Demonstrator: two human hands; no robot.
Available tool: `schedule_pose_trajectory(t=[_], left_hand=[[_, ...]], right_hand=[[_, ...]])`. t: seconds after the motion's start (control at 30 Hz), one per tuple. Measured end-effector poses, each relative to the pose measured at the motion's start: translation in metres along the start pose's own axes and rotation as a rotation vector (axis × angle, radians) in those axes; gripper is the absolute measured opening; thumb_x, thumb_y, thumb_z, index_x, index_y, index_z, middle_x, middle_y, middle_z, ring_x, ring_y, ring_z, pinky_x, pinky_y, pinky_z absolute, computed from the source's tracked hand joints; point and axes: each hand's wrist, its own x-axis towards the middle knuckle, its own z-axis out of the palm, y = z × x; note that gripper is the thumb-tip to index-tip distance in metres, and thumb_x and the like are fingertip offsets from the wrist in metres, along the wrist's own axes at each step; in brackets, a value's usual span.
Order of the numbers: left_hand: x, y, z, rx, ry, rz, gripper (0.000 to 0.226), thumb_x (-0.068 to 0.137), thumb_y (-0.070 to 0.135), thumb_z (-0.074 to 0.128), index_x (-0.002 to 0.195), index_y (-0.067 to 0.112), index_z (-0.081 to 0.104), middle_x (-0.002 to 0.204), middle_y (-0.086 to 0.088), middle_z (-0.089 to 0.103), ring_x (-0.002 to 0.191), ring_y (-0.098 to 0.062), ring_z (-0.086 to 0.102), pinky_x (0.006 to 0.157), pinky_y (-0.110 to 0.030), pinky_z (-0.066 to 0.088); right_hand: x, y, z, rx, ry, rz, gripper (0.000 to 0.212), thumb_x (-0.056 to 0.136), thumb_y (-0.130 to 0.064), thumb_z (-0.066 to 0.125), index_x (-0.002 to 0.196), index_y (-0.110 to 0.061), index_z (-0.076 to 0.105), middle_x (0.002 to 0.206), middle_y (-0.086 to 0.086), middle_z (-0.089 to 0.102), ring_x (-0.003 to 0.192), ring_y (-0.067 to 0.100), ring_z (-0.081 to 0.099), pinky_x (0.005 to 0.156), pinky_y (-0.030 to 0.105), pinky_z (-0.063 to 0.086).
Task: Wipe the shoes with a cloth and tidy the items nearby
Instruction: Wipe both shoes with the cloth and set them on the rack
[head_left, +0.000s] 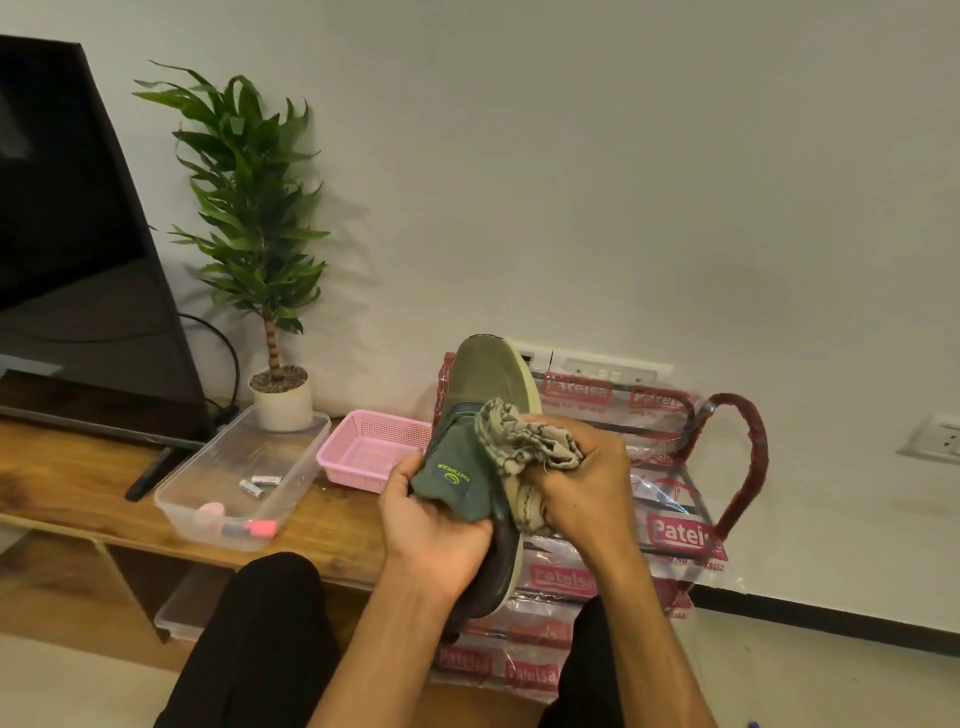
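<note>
the left hand (434, 525) is gripping a green shoe (480, 447) by its heel, toe pointing up, above the wooden shelf (78, 483). the right hand (584, 488) is clutching a bunched cloth (524, 447) against the shoe's side.

I saw the wooden bench (78, 483) against the wall. It carried a television (78, 234) at its left end, with a dark remote (148, 475) lying just in front. A clear tub (208, 535) sat beside the remote, a potted plant (283, 402) behind the tub, and a pink basket (348, 475) to the right.
</note>
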Motion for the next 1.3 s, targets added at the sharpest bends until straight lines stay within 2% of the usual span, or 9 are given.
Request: schedule_pose_trajectory(t=[0.1, 0.2, 0.4, 0.57, 0.63, 0.73, 1.0, 1.17, 1.3], left_hand=[[0.003, 0.004, -0.003, -0.013, 0.022, -0.001, 0.047, 0.098, 0.036, 0.044, 0.128, 0.005, 0.061, 0.121, -0.024, 0.067, 0.108, -0.037, 0.062, 0.094, -0.05, 0.048], [0.002, 0.002, -0.003, -0.011, 0.001, -0.047, 0.049, 0.098, 0.04, 0.043, 0.125, 0.003, 0.061, 0.117, -0.027, 0.068, 0.108, -0.039, 0.062, 0.089, -0.052, 0.048], [0.013, -0.012, -0.002, -0.052, -0.018, -0.072, 0.04, 0.097, 0.029, 0.041, 0.111, 0.002, 0.066, 0.105, -0.018, 0.071, 0.102, -0.031, 0.064, 0.11, -0.038, 0.04], [0.019, -0.03, -0.001, 0.004, -0.011, -0.094, 0.038, 0.096, 0.029, 0.042, 0.11, 0.004, 0.066, 0.095, -0.018, 0.073, 0.093, -0.031, 0.066, 0.091, -0.039, 0.049], [0.023, -0.038, -0.003, 0.038, -0.004, -0.101, 0.039, 0.095, 0.031, 0.045, 0.117, 0.005, 0.065, 0.099, -0.018, 0.073, 0.095, -0.031, 0.066, 0.094, -0.039, 0.049], [0.028, -0.047, -0.009, 0.067, 0.007, -0.134, 0.042, 0.094, 0.031, 0.047, 0.122, 0.004, 0.063, 0.102, -0.019, 0.073, 0.097, -0.032, 0.066, 0.095, -0.04, 0.048], [0.056, -0.075, -0.007, 0.106, 0.016, -0.227, 0.04, 0.093, 0.029, 0.051, 0.117, 0.001, 0.065, 0.109, -0.019, 0.071, 0.101, -0.032, 0.066, 0.103, -0.04, 0.046], [0.085, -0.106, -0.001, 0.176, 0.03, -0.254, 0.03, 0.096, 0.021, 0.042, 0.102, 0.002, 0.065, 0.082, -0.013, 0.071, 0.07, -0.025, 0.07, 0.075, -0.034, 0.051], [0.109, -0.124, 0.003, 0.17, 0.081, -0.287, 0.031, 0.095, 0.021, 0.041, 0.098, 0.002, 0.065, 0.077, -0.014, 0.071, 0.071, -0.027, 0.067, 0.072, -0.036, 0.05]], right_hand=[[-0.008, -0.005, -0.009, 0.031, -0.249, -0.033, 0.039, 0.069, 0.006, 0.082, 0.096, -0.021, 0.078, 0.094, -0.01, 0.077, 0.092, 0.006, 0.072, 0.081, 0.026, 0.058], [-0.007, -0.007, -0.018, 0.104, -0.314, -0.017, 0.043, 0.067, 0.014, 0.079, 0.092, -0.02, 0.077, 0.09, -0.009, 0.077, 0.089, 0.008, 0.073, 0.076, 0.019, 0.055], [-0.005, 0.016, -0.026, 0.191, 0.008, 0.169, 0.039, 0.072, 0.016, 0.073, 0.089, -0.019, 0.077, 0.086, -0.002, 0.078, 0.085, 0.015, 0.074, 0.07, 0.026, 0.058], [-0.006, 0.044, -0.032, 0.287, 0.248, 0.367, 0.033, 0.069, 0.013, 0.075, 0.08, -0.018, 0.077, 0.085, 0.005, 0.078, 0.087, 0.027, 0.074, 0.083, 0.046, 0.059], [-0.009, 0.053, -0.034, 0.304, 0.296, 0.427, 0.03, 0.07, 0.013, 0.075, 0.082, -0.014, 0.076, 0.085, 0.009, 0.077, 0.086, 0.029, 0.074, 0.084, 0.05, 0.059], [-0.017, 0.067, -0.036, 0.322, 0.342, 0.49, 0.029, 0.072, 0.013, 0.074, 0.083, -0.013, 0.074, 0.085, 0.01, 0.077, 0.087, 0.03, 0.073, 0.083, 0.048, 0.059], [-0.032, 0.11, -0.052, 0.391, 0.452, 0.621, 0.029, 0.079, 0.009, 0.069, 0.096, -0.015, 0.071, 0.088, 0.007, 0.077, 0.086, 0.025, 0.074, 0.081, 0.045, 0.059], [-0.028, 0.139, -0.062, 0.483, 0.494, 0.72, 0.027, 0.082, 0.008, 0.068, 0.102, -0.009, 0.071, 0.093, 0.011, 0.077, 0.086, 0.028, 0.074, 0.082, 0.044, 0.059], [-0.016, 0.16, -0.072, 0.567, 0.517, 0.77, 0.025, 0.083, 0.007, 0.067, 0.104, -0.007, 0.071, 0.095, 0.016, 0.076, 0.089, 0.032, 0.073, 0.082, 0.046, 0.058]])
